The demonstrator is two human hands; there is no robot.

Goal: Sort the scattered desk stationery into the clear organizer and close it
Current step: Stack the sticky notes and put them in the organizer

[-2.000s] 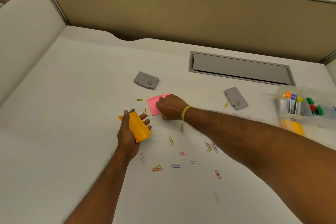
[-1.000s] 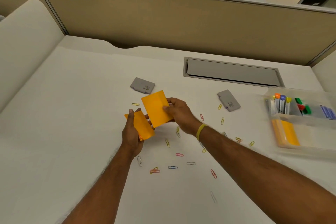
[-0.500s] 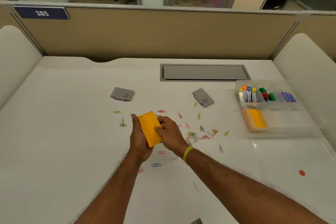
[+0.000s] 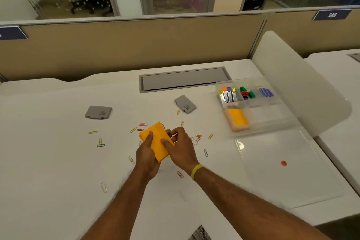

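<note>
An orange sticky-note stack (image 4: 158, 142) is held just above the white desk (image 4: 48, 161) between both hands. My left hand (image 4: 146, 157) grips it from below with the thumb on top. My right hand (image 4: 178, 147) pinches its right edge. The clear organizer (image 4: 272, 121) stands open at the right, holding orange notes (image 4: 237, 117), pens with coloured caps (image 4: 228, 94) and small green and red pieces (image 4: 246, 92). Its clear lid (image 4: 288, 165) lies flat in front of it. Several coloured paper clips (image 4: 198, 138) are scattered around my hands.
Two grey flat boxes lie on the desk, one at the left (image 4: 98, 112) and one near the middle (image 4: 185, 104). A grey cable hatch (image 4: 184, 80) sits at the back. A small red dot (image 4: 283, 163) rests on the lid. A white divider (image 4: 296, 84) bounds the right side.
My right hand lifted a second pad from the desk and laid it on the orange one in my left hand; both hands now hold one stack. The view has swung right.
</note>
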